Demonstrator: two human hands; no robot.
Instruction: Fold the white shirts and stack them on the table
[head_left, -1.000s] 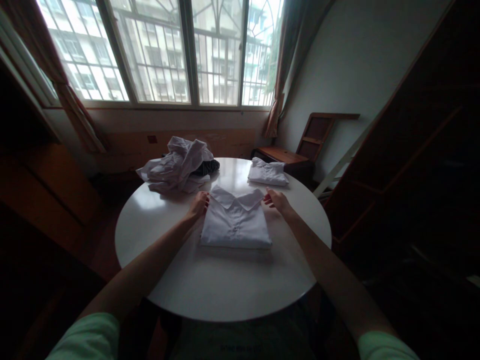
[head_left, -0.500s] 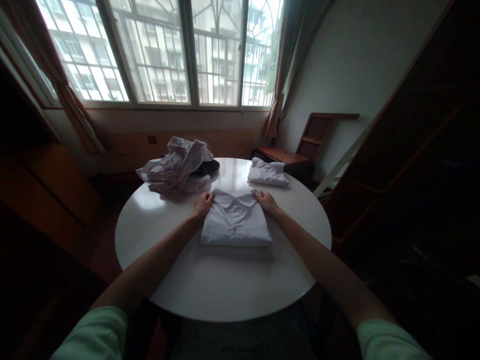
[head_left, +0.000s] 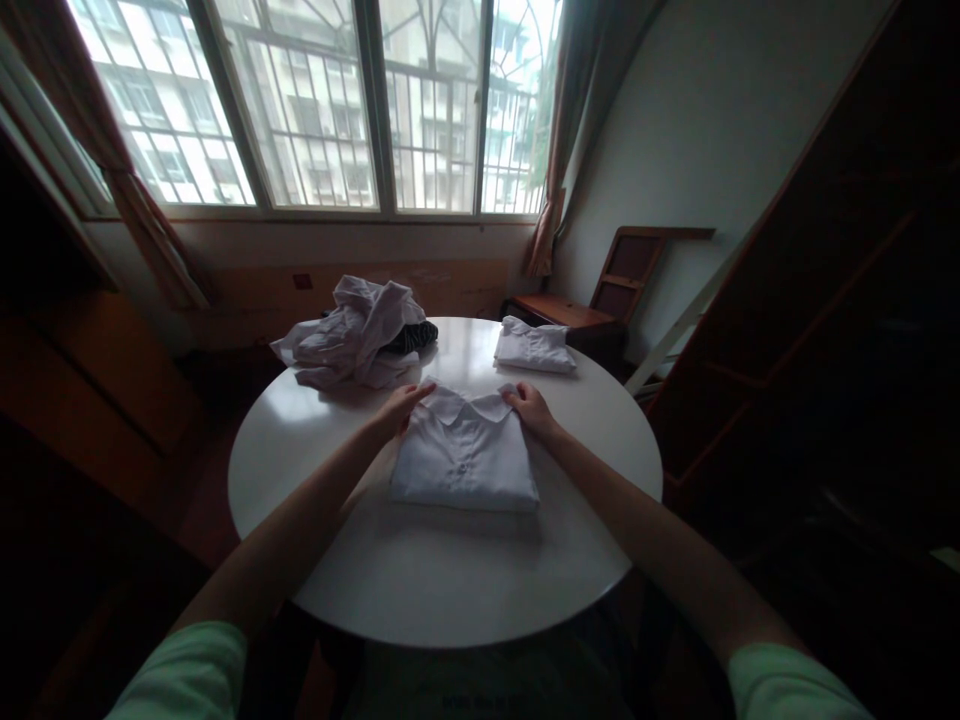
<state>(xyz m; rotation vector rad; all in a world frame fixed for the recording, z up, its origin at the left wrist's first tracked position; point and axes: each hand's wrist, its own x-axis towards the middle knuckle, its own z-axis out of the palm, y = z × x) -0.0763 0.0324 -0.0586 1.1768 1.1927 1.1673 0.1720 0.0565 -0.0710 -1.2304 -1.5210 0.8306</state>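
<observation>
A folded white collared shirt (head_left: 463,462) lies in the middle of the round white table (head_left: 450,580), collar pointing away from me. My left hand (head_left: 401,405) grips its far left corner beside the collar. My right hand (head_left: 529,406) holds the far right corner, fingers curled on the cloth. The shirt's near edge casts a wide shadow on the tabletop, so it may be slightly raised.
A heap of crumpled white clothes (head_left: 351,342) with a dark garment sits at the table's far left. A second folded white shirt (head_left: 534,346) lies at the far right. A wooden chair (head_left: 600,300) stands behind the table, with dark shelving to the right.
Both hands closed in from beside the shirt onto its collar corners. The shirt has since shifted a little toward me and to the left.
</observation>
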